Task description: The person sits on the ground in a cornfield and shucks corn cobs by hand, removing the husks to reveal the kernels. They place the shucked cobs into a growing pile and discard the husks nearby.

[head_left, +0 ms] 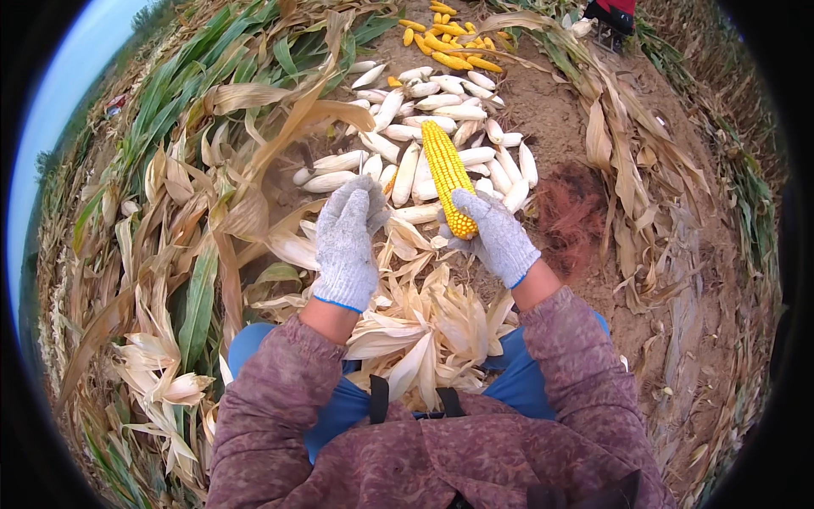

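A bare yellow corn cob stands tilted upward in my right hand, whose grey glove with a blue hem closes around its lower end. The thumb lies across the front of the cob. To the left, my left hand is raised in a matching glove, apart from the cob, its fingers loosely extended and nothing visible in them. Beyond both hands spreads a pile of pale, husk-covered ears. Between my knees lies a heap of dry, torn husks.
Farther out is a smaller pile of bare yellow cobs. Dry and green corn stalks crowd the left side, and more dry leaves run along the right. Reddish corn silk lies on the brown soil. Something red shows at the top edge.
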A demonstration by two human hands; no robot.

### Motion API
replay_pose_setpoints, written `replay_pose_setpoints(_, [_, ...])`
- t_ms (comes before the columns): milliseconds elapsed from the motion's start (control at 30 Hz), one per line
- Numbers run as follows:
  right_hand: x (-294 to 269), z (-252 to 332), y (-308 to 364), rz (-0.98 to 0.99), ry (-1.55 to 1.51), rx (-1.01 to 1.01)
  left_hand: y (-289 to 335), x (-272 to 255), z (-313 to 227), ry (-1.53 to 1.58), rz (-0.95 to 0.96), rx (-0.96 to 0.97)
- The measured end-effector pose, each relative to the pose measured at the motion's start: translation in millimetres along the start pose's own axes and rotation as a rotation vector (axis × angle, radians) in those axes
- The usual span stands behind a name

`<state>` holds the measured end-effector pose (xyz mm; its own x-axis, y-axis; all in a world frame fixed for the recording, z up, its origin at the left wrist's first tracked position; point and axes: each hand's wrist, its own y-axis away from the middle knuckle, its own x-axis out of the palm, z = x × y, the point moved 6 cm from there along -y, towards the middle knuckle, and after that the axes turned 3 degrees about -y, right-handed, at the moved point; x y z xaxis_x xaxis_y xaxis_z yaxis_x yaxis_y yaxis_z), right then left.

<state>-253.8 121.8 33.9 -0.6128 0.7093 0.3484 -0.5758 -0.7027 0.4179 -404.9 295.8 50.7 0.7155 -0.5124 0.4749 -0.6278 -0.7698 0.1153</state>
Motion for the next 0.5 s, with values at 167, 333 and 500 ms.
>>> replay_pose_setpoints(167, [10, -38, 13, 0.028, 0.472, 0.2, -7, -13, -23, 0.08, 0.001, 0.048])
replay_pose_setpoints(333, [34, -131, 61, 0.496, 0.643, 0.7, -13, -21, -43, 0.114, -0.009, 0.065])
replay_pose_setpoints(500, [35, -135, 33, 0.474, 0.607, 0.674, -17, -27, -57, 0.191, -0.028, 0.065])
